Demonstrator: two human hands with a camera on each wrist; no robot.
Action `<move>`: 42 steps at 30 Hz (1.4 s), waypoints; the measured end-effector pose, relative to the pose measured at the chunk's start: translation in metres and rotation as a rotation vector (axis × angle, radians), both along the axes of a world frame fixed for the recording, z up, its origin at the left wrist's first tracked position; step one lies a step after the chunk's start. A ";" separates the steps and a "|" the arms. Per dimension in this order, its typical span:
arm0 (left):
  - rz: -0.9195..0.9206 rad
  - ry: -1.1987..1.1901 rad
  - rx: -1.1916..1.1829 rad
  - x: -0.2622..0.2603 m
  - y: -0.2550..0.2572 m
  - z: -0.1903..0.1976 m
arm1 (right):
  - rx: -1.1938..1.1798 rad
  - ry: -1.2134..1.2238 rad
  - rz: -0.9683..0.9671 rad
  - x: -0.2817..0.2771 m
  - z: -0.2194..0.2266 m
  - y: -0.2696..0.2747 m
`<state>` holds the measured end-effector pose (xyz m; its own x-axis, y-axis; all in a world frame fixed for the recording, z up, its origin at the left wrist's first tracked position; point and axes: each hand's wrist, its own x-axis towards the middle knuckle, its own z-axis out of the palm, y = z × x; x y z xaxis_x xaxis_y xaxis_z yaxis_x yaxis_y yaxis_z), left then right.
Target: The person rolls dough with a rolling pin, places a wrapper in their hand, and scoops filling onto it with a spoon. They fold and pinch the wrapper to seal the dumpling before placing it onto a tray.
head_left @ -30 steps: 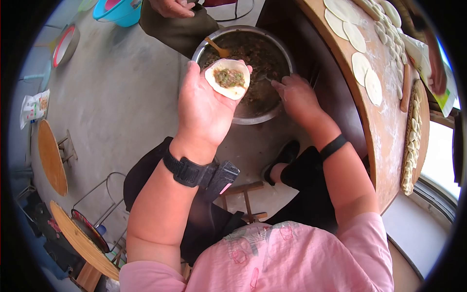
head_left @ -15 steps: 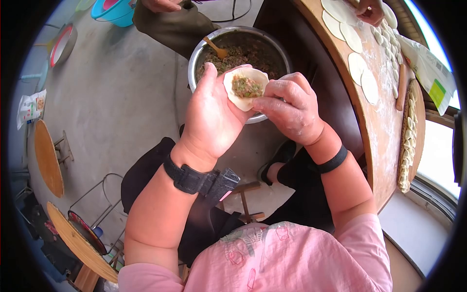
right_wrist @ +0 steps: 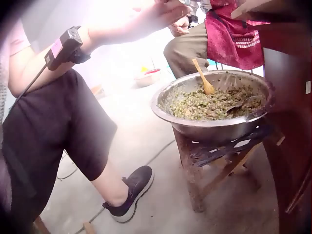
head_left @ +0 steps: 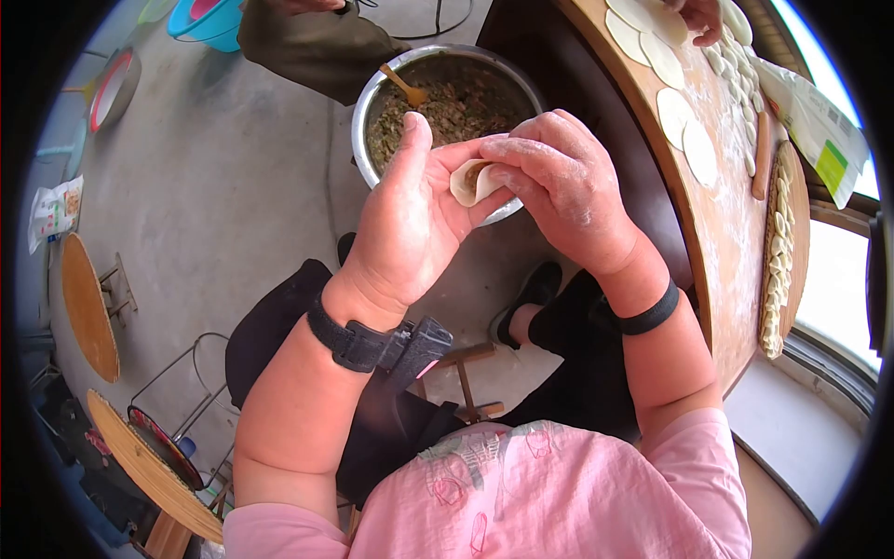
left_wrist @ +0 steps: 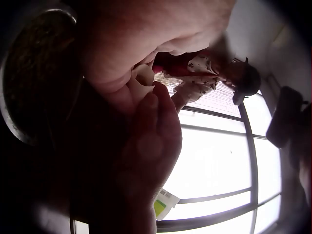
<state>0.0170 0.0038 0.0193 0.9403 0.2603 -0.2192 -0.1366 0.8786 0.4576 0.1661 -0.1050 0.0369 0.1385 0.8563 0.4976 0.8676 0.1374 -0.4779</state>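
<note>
The left hand (head_left: pixel 405 219) lies palm up with its thumb raised, a small dough wrapper (head_left: pixel 468 184) resting on its fingers. Pinching the wrapper's right side, the right hand (head_left: pixel 573 191) folds it over the filling, part of which shows at the open side. In the left wrist view the pale folded wrapper (left_wrist: pixel 141 83) sits between the fingers of both hands. Beyond the hands stands a metal bowl (right_wrist: pixel 180 122) of chopped filling, with a wooden spoon (right_wrist: pixel 207 87) and a metal spoon (right_wrist: pixel 243 103) in it.
A floured table (head_left: pixel 736 270) at the right bears round wrappers (head_left: pixel 698 154), dough pieces, a rolling pin (head_left: pixel 763 156) and a tray of shaped dough (head_left: pixel 775 252). Another person's hand (head_left: pixel 698 17) reaches over it. The bowl rests on a wooden stool (right_wrist: pixel 192 170).
The right hand has left the bowl and come to the left hand, where it now pinches the wrapper. The flat, open wrapper has become folded. Another person's hand has come in over the table.
</note>
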 end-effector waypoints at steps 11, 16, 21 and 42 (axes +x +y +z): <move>0.265 -0.058 1.005 -0.001 -0.012 0.005 | 0.088 0.126 -0.009 -0.015 0.031 -0.005; 0.411 0.090 1.386 -0.005 -0.014 0.014 | 0.107 0.119 0.009 -0.021 0.038 -0.006; 0.428 0.062 1.478 -0.003 -0.017 0.015 | 0.149 0.050 -0.020 -0.022 0.041 -0.006; 0.478 0.057 0.943 -0.003 -0.022 0.018 | -0.050 0.496 -0.156 -0.022 0.044 -0.012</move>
<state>0.0138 -0.0180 0.0369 0.6896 0.6887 0.2239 -0.3314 0.0252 0.9431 0.1443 -0.1172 0.0809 0.4752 0.8276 0.2988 0.5435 -0.0091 -0.8393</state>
